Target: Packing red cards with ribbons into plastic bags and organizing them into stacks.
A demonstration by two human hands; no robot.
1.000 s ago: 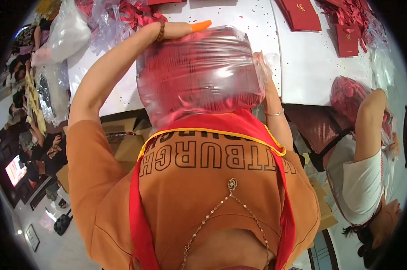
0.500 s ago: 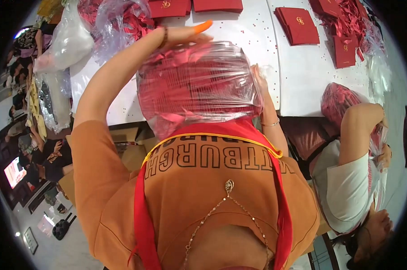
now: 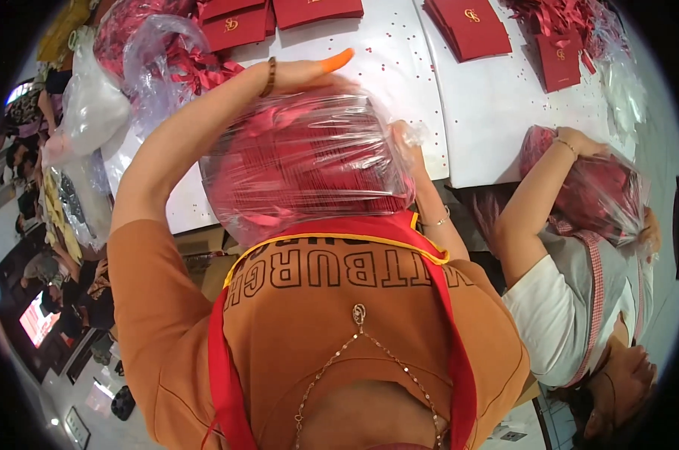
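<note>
A bulging clear plastic bag (image 3: 309,161), tightly packed with rows of red paper pieces and red ribbons, stands at the table's near edge against my red apron (image 3: 354,225). Across its far side reaches my left hand (image 3: 306,75), fingers stretched out and an orange cover on one of them. Part of that hand is hidden behind the bag's top. At the bag's right side, my right hand (image 3: 405,146) is closed on the plastic, and a crumpled end of film (image 3: 414,135) sticks out beside it.
Stacks of red ribboned paper bags (image 3: 471,28) lie on the white table (image 3: 489,142), among scattered red dots. Filled plastic bags (image 3: 92,105) crowd the left. On the right, a co-worker's hand (image 3: 583,142) rests on another filled bag (image 3: 609,191).
The whole view has shifted slightly, while my hands stay at the same sides of the bag. The co-worker's nearer arm has stretched forward over their bag, which now shows more fully.
</note>
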